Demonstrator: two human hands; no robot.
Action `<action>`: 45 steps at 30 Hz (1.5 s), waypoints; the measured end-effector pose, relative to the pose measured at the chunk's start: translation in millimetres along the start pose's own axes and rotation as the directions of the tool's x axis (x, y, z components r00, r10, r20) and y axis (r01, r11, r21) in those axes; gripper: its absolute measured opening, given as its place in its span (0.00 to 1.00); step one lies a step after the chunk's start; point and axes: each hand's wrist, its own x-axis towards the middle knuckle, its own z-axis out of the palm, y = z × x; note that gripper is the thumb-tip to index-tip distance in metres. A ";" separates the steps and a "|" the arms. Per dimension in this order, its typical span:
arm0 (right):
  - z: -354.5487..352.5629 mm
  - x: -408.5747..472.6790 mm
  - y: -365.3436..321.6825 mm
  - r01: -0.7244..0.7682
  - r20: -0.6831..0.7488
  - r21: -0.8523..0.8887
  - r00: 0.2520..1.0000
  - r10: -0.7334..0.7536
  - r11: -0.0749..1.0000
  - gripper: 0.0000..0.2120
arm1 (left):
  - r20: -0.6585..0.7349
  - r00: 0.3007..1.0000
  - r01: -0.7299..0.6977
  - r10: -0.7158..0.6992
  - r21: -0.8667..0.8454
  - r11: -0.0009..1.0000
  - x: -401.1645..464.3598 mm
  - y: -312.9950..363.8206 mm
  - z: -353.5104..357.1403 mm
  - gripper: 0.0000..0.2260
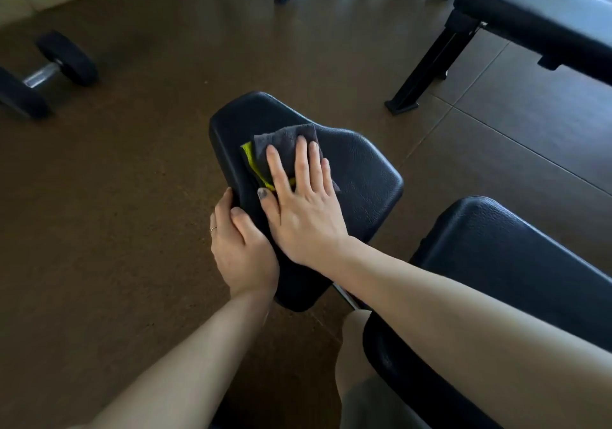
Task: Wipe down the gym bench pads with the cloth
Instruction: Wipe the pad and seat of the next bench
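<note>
Head view: right hand (303,210) pressed grey-yellow cloth (281,150) flat-fingered onto black seat pad (361,177); left hand (240,246) gripped pad's near edge.

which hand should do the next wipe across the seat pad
Right. The right hand already lies flat on the grey-and-yellow cloth atop the black padded seat, while the left hand grips the pad's edge, steadying it.
</note>
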 end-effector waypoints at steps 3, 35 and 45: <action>-5.1 11.6 14.9 -0.014 0.036 -0.015 0.999 0.014 1.000 0.31 | 0.000 1.000 0.006 -0.006 -0.015 1.000 0.0 -0.3 -1.4 0.23; 43.3 -114.3 -58.7 -0.086 -0.084 -0.036 0.993 0.083 0.996 0.33 | 0.654 0.741 0.271 -0.155 -0.081 0.959 70.5 37.8 -44.9 0.26; 29.3 -39.8 -52.1 -0.447 -0.074 0.161 0.883 0.463 0.880 0.30 | 0.717 0.693 0.220 -0.073 -0.114 0.969 70.3 23.3 -34.7 0.28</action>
